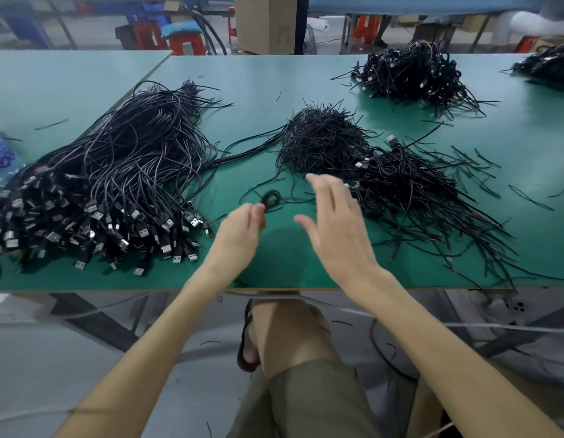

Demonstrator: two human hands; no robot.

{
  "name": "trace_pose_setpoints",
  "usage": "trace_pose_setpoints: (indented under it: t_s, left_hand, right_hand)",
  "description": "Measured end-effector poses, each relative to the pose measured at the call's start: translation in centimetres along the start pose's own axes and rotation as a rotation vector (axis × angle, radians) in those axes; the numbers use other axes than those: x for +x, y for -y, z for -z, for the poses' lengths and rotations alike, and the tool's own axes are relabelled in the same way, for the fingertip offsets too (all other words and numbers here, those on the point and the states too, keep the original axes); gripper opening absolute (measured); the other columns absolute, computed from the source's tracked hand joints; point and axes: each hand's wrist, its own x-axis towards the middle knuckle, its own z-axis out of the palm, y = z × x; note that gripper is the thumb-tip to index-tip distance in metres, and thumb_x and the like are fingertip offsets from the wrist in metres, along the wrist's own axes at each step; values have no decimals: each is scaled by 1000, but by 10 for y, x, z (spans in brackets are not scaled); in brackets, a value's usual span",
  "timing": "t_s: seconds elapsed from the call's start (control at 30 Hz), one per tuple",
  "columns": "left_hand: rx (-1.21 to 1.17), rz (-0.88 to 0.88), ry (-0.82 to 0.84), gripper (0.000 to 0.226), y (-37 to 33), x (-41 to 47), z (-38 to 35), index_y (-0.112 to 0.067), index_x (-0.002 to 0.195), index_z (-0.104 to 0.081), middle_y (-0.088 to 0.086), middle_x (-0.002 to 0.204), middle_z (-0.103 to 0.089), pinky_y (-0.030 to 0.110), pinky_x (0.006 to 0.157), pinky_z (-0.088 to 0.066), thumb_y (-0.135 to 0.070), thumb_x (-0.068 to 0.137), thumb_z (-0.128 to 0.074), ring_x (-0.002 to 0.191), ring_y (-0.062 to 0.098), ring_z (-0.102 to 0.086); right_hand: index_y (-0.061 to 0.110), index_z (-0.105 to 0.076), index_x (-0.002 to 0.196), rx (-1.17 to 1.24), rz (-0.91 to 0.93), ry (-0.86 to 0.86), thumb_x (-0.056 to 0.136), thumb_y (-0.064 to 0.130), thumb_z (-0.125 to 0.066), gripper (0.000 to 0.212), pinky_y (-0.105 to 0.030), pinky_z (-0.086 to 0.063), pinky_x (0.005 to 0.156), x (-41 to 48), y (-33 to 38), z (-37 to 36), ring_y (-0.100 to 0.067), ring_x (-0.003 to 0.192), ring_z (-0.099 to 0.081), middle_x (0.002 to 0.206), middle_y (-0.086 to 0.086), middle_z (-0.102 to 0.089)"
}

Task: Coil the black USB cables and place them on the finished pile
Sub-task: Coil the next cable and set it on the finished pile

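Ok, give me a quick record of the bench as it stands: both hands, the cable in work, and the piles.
left hand: pinches a small coiled cable at its fingertips
right hand: open, fingers spread, holds nothing
uncoiled heap: left on the table, USB plugs toward the near edge
short wire pieces: heaped at centre, beyond the hands
finished pile: bundled cables just right of the right hand, probably the drop spot
far pile: similar bundles at the back right
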Motion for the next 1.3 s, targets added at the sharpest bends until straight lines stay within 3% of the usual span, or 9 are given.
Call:
trace_pose_setpoints:
  t_s: [0.1, 0.17, 0.33, 0.53, 0.77, 0.87, 1.0, 1.13, 1.3]
  left_hand:
    - [-404, 209, -149, 41, 8, 21, -9, -16, 77, -50, -7, 63, -43, 28, 54, -33, -31, 111, -34, 49, 8, -39]
    - [-532, 281, -212, 40, 10, 26, -19, -17, 78, -49, -11, 60, -39, 27, 53, -32, -33, 111, -34, 46, 6, -36]
    - [-462, 156, -231, 40, 7, 27, -44, -19, 79, -50, -6, 71, -46, 36, 65, -36, -36, 111, -34, 65, 16, -40]
    - [-547, 142, -261, 39, 16, 25, -41, -19, 79, -51, -8, 68, -42, 37, 60, -32, -38, 110, -36, 62, 14, -35]
    - [-530, 130, -256, 39, 16, 26, -40, -19, 79, -50, -6, 66, -39, 37, 59, -30, -38, 110, -35, 62, 16, -33]
    - [-518, 136, -251, 39, 17, 25, -39, -20, 79, -50, -6, 67, -40, 37, 60, -32, -38, 110, -35, 63, 15, -34]
    - [-507, 134, -257, 39, 15, 25, -38, -18, 79, -50, -3, 69, -41, 38, 62, -33, -37, 110, -36, 64, 16, -36]
    - [-505, 154, -269, 39, 17, 26, -37, -19, 80, -50, -3, 69, -42, 38, 63, -35, -38, 110, -36, 64, 17, -38]
    - [-458, 161, -275, 38, 18, 29, -39, -18, 81, -52, -2, 70, -46, 39, 64, -38, -37, 110, -36, 65, 17, -42]
  right_hand:
    - [4, -49, 134, 129, -219, -135, 94, 21, -70, 48, -40, -41, 100, 16, -9, -5, -27, 115, -51, 129, -11, -50]
    - [5, -51, 129, 233, -335, -67, 95, 21, -70, 43, -40, -41, 101, 26, -15, -16, -27, 113, -51, 124, -10, -50]
    - [11, -63, 113, 14, -351, 109, 101, 33, -60, 25, -36, -37, 99, 46, -26, -47, -27, 114, -48, 119, -9, -57]
    - [6, -59, 120, -175, -432, 225, 101, 45, -55, 44, -40, -37, 103, 72, -20, -74, -30, 121, -45, 127, -14, -54]
    - [6, -59, 123, -255, -430, 354, 106, 23, -49, 27, -38, -36, 100, 85, -18, -81, -31, 120, -45, 127, -16, -55]
    - [1, -55, 126, -246, -432, 328, 106, 19, -48, 28, -38, -36, 100, 81, -19, -79, -31, 119, -46, 128, -17, -54]
    - [3, -55, 119, 29, -545, 190, 107, 22, -46, 24, -42, -39, 100, 66, -20, -62, -30, 116, -48, 124, -15, -56]
    - [13, -54, 99, 723, -762, 48, 107, 22, -46, 15, -29, -44, 76, 41, -9, -41, -15, 85, -54, 98, -1, -62]
    - [7, -57, 93, 1103, -746, -28, 102, 12, -58, 11, -21, -45, 60, 4, 14, -21, -6, 61, -51, 73, 3, -62]
